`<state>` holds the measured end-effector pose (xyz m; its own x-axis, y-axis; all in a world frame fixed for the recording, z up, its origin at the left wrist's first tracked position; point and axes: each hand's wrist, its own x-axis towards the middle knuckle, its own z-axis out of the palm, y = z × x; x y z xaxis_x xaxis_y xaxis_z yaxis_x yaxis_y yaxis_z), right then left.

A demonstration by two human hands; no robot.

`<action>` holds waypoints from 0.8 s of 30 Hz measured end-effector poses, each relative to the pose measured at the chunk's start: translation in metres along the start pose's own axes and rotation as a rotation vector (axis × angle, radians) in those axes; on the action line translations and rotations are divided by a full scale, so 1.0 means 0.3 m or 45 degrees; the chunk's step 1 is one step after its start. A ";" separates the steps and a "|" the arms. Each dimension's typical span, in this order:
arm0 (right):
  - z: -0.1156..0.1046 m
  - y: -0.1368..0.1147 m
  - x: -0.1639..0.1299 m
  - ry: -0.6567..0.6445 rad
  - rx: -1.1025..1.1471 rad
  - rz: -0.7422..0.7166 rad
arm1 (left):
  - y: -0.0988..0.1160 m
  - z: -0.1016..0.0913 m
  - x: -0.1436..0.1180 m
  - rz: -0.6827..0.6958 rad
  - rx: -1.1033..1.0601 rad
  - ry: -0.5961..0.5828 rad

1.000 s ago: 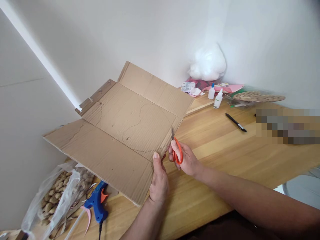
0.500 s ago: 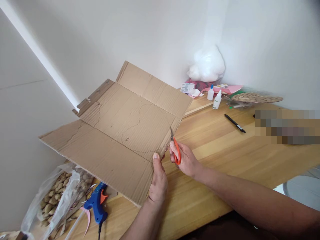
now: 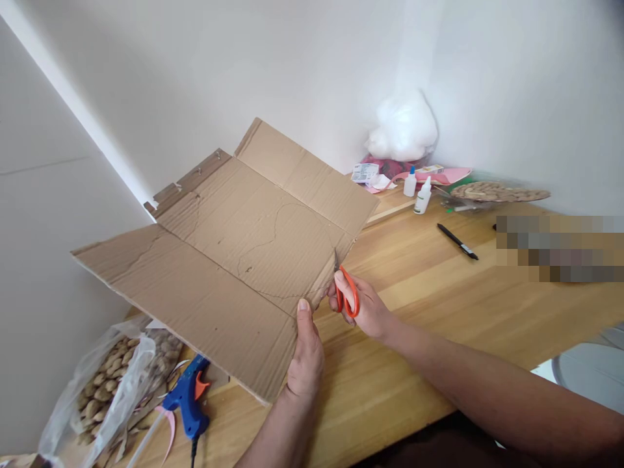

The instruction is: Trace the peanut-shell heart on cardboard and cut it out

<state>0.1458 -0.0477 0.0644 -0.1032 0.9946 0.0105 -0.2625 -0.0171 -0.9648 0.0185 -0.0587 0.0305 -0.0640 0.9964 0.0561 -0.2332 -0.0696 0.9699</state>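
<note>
Head view: cardboard (image 3: 234,253) left of right hand (image 3: 363,309) (scissors (image 3: 345,292) gripped).

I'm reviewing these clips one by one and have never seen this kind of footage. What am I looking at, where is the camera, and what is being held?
There is no machine: the camera sits on a person's head and looks down at their two bare hands over a wooden table. The left hand grips the near edge of a flattened cardboard sheet, held up off the table. The right hand holds orange-handled scissors with the blades at the sheet's right edge. On the table lie a blue glue gun, a plastic bag of brown nut-like pieces, two small glue bottles and a black pen.
</note>
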 end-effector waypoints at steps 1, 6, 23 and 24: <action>0.000 0.000 0.001 -0.001 0.002 0.008 | 0.002 0.000 -0.001 0.002 0.000 -0.005; 0.008 0.001 -0.004 0.035 0.049 0.020 | 0.010 0.005 -0.002 0.006 0.009 -0.029; 0.003 0.006 -0.001 0.037 0.003 -0.042 | -0.017 -0.020 0.012 0.019 -0.019 -0.031; 0.004 0.006 -0.001 0.040 0.003 -0.044 | -0.019 -0.022 0.014 0.024 -0.020 -0.034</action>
<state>0.1444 -0.0481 0.0630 -0.0637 0.9973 0.0351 -0.2678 0.0168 -0.9633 0.0134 -0.0545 0.0236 -0.0426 0.9958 0.0811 -0.2475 -0.0892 0.9648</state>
